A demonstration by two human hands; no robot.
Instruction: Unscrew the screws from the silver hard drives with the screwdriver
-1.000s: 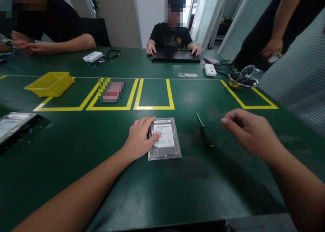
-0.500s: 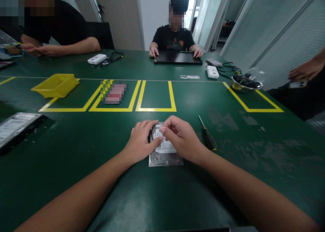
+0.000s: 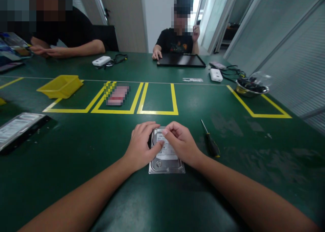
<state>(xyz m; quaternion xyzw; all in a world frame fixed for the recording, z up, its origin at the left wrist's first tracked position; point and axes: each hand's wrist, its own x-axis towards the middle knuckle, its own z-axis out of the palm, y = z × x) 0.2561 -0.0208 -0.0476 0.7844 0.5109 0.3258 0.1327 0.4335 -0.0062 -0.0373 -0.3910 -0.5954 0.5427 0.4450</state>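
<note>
A silver hard drive (image 3: pixel 166 161) with a white label lies flat on the green table (image 3: pixel 76 157) in front of me. My left hand (image 3: pixel 141 145) rests on its left edge, fingers curled over the top with the thumb on the label. My right hand (image 3: pixel 181 142) lies over its right side, fingers bent and pinched at the upper left of the label; what the fingertips pinch is too small to make out. A screwdriver (image 3: pixel 210 144) with a black and yellow handle lies just right of the drive, untouched.
Yellow tape boxes (image 3: pixel 157 103) mark the table beyond the drive. A yellow bin (image 3: pixel 60 86) sits at the left, another drive on a black tray (image 3: pixel 17 129) at the far left, and a metal bowl (image 3: pixel 251 88) at the right. Other people sit across the table, one at a laptop (image 3: pixel 181 60).
My right hand came in from the right of the screwdriver and settled on the hard drive beside my left hand. A standing person at the right has left the view.
</note>
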